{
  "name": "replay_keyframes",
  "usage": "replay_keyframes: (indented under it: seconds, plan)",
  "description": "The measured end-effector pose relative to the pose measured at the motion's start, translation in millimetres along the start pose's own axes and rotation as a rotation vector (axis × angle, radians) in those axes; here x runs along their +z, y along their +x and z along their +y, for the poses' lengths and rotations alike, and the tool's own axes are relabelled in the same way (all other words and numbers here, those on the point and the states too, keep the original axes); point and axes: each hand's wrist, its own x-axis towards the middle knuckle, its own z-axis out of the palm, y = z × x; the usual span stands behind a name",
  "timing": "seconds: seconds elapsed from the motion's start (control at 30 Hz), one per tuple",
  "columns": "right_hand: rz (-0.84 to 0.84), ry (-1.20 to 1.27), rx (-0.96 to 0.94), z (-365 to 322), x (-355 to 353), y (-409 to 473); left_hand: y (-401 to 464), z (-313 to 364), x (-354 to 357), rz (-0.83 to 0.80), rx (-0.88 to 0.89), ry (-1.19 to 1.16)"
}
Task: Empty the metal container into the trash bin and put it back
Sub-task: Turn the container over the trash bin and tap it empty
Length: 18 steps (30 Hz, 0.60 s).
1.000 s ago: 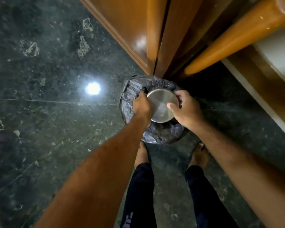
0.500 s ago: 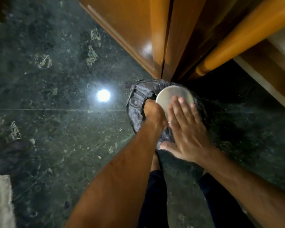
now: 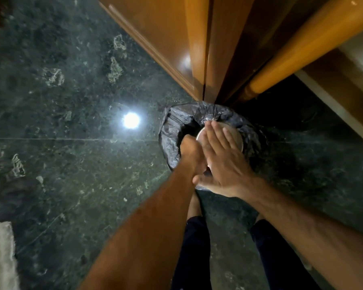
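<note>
The round metal container (image 3: pixel 237 136) is turned upside down over the trash bin (image 3: pixel 172 130), which is lined with a black plastic bag. Only its shiny base shows, mostly covered by my right hand (image 3: pixel 224 160), which lies flat on it with fingers stretched out. My left hand (image 3: pixel 191 151) is closed around the container's left side at the bin's mouth. What is inside the bin is hidden.
The bin stands on a dark green marble floor against wooden doors (image 3: pixel 176 38) and a round wooden post (image 3: pixel 302 45). My bare feet and dark trouser legs (image 3: pixel 193 248) are just below the bin. A white cloth (image 3: pixel 0 254) lies at the lower left.
My right hand went from gripping the container's right rim to lying flat on its upturned base. The container shifted slightly toward the bin's far side; my left hand kept its hold.
</note>
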Motion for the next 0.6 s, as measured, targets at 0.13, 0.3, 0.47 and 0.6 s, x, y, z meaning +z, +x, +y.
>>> replay_keyframes:
  seconds: [0.13,0.3,0.47,0.6]
  plan:
    - [-0.047,-0.065,-0.081,-2.5,11.0,-13.8,1.0,0.6,-3.8,0.055,-0.039,-0.07]
    - [-0.008,-0.065,-0.002,2.6,22.0,-27.4,10.4,-6.5,-0.1,0.114,-0.041,-0.068]
    - [0.028,-0.054,0.082,14.4,22.3,-29.1,3.4,-5.1,-1.2,0.166,-0.042,-0.046]
    - [0.077,-0.01,0.188,22.4,21.2,-24.5,5.7,-7.7,-1.9,0.132,-0.007,0.016]
